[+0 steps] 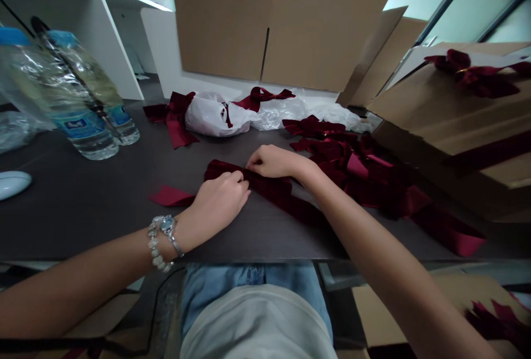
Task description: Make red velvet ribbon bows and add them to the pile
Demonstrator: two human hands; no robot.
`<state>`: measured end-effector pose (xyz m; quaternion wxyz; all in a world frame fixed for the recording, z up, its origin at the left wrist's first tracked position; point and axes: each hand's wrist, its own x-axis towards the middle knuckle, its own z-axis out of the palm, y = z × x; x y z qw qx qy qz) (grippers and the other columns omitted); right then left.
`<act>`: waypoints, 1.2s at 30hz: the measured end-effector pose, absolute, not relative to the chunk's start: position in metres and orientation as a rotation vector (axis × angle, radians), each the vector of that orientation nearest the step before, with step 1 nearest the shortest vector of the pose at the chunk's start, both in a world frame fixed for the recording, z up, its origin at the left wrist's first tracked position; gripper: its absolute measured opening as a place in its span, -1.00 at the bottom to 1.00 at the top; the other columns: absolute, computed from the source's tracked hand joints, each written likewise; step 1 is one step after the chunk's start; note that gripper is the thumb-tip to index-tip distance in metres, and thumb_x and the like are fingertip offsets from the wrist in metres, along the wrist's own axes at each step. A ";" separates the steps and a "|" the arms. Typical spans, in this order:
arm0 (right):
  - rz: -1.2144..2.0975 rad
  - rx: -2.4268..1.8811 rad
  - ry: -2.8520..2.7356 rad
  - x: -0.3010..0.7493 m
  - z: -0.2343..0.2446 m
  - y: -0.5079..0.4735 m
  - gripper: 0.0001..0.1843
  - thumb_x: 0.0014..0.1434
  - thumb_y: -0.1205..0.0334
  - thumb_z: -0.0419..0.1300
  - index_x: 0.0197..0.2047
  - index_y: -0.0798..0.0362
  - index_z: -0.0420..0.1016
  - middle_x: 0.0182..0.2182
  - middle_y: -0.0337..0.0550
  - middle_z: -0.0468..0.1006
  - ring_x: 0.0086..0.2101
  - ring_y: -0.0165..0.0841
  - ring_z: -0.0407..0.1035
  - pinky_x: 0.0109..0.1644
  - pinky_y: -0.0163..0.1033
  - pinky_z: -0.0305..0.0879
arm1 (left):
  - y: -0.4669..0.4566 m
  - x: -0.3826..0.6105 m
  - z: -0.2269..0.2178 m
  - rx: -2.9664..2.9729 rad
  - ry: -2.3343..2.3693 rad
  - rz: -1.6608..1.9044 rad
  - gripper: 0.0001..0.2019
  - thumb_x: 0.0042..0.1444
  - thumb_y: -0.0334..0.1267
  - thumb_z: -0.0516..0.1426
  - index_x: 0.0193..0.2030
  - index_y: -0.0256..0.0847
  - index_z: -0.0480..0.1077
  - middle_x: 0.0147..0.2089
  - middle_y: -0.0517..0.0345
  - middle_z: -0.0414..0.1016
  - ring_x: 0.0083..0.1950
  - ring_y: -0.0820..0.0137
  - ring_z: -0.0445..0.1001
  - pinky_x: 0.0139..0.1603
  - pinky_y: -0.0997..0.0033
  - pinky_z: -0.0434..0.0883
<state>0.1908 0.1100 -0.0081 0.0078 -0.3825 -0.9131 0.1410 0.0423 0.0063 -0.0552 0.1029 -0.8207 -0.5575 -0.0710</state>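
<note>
- A dark red velvet ribbon (265, 186) lies in a loose bow shape on the dark surface (83, 215), just in front of the person's lap, with one short tail (172, 196) out to the left and a longer tail (450, 233) running right.
- The left hand (218, 201) sits over the ribbon's left part, its fingers (234, 179) curled narrowly and pressing down on the velvet.
- The right hand (271, 161) rests on top of the middle, its fingers (253, 162) close to the left hand and pinching the ribbon's folds.
- A beaded bracelet with a watch-like silver piece (161, 240) circles the left wrist.
- More velvet bows (332, 151) lie heaped just right of the hands.
- Farther back, a white plastic bag (215, 116) lies between two bows (176, 118), beside clear plastic sheeting (302, 109).
- Two plastic water bottles (83, 110) lie at the left, near a white oval object (12, 185).
- A cardboard box (448, 118) at the right carries another bow (470, 74).
</note>
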 end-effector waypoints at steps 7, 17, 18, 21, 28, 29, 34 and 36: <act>0.999 -1.196 -2.617 0.203 -0.021 0.125 -0.70 0.05 0.02 0.29 -0.37 0.12 0.63 -0.56 -0.21 0.46 -0.55 -0.47 0.19 -0.50 -0.34 0.05 | 0.007 0.037 -0.056 -2.484 -1.596 -0.250 -0.64 0.32 -0.19 -0.09 -0.03 -0.21 0.50 0.01 0.01 0.51 0.00 0.23 0.45 -0.26 0.35 0.35; 1.173 -0.860 -2.023 0.203 -0.017 0.111 -0.68 0.04 0.02 0.31 -0.31 0.13 0.58 -0.49 -0.24 0.45 -0.46 -0.49 0.25 -0.33 -0.33 0.19 | 0.025 0.026 -0.047 -2.300 -1.763 -0.943 -0.57 0.32 -0.11 -0.09 0.16 -0.25 0.40 0.18 -0.04 0.46 0.16 0.18 0.41 0.13 0.24 0.35; 1.185 -0.850 -1.964 0.200 -0.016 0.109 -0.68 0.02 0.04 0.33 -0.28 0.14 0.58 -0.47 -0.23 0.46 -0.46 -0.49 0.26 -0.32 -0.33 0.22 | 0.028 0.024 -0.046 -2.301 -1.762 -1.079 -0.57 0.31 -0.10 -0.07 0.14 -0.24 0.41 0.18 -0.01 0.46 0.18 0.20 0.40 0.19 0.25 0.32; 1.208 -0.841 -1.857 0.194 -0.015 0.103 -0.66 -0.01 0.06 0.37 -0.27 0.16 0.58 -0.49 -0.24 0.45 -0.47 -0.50 0.26 -0.30 -0.33 0.26 | 0.039 0.020 -0.044 -2.300 -1.785 -1.541 -0.61 0.28 -0.08 -0.01 0.04 -0.21 0.50 0.12 0.05 0.52 0.15 0.28 0.44 0.23 0.32 0.31; 1.292 -0.810 -1.768 0.189 -0.021 0.101 -0.62 -0.07 0.01 0.41 -0.29 0.15 0.57 -0.43 -0.21 0.50 -0.44 -0.49 0.31 -0.26 -0.33 0.32 | 0.055 0.019 -0.047 -2.203 -1.950 -2.704 -0.79 0.06 -0.14 0.25 -0.28 -0.27 0.50 -0.22 0.11 0.59 -0.15 0.43 0.49 0.01 0.42 0.38; 1.306 -0.799 -1.757 0.189 -0.021 0.101 -0.62 -0.08 0.01 0.41 -0.29 0.14 0.57 -0.42 -0.20 0.50 -0.43 -0.49 0.31 -0.26 -0.33 0.32 | 0.056 0.019 -0.048 -2.219 -1.913 -2.895 -0.80 0.05 -0.17 0.27 -0.30 -0.27 0.48 -0.25 0.13 0.58 -0.17 0.46 0.49 0.01 0.43 0.38; 1.311 -0.786 -1.755 0.189 -0.020 0.100 -0.66 -0.02 0.06 0.38 -0.26 0.15 0.58 -0.40 -0.18 0.52 -0.43 -0.50 0.30 -0.28 -0.35 0.32 | 0.058 0.018 -0.045 -2.450 -1.833 -3.299 -0.79 0.08 -0.26 0.26 -0.17 -0.31 0.48 -0.18 0.05 0.59 -0.12 0.39 0.53 0.09 0.32 0.39; 1.298 -0.786 -1.759 0.189 -0.020 0.099 -0.66 -0.02 0.07 0.37 -0.26 0.15 0.57 -0.41 -0.19 0.51 -0.43 -0.50 0.30 -0.28 -0.35 0.32 | 0.058 0.018 -0.043 -2.552 -1.825 -3.308 -0.79 0.10 -0.25 0.24 -0.15 -0.32 0.50 -0.13 0.01 0.59 -0.06 0.35 0.53 0.13 0.29 0.39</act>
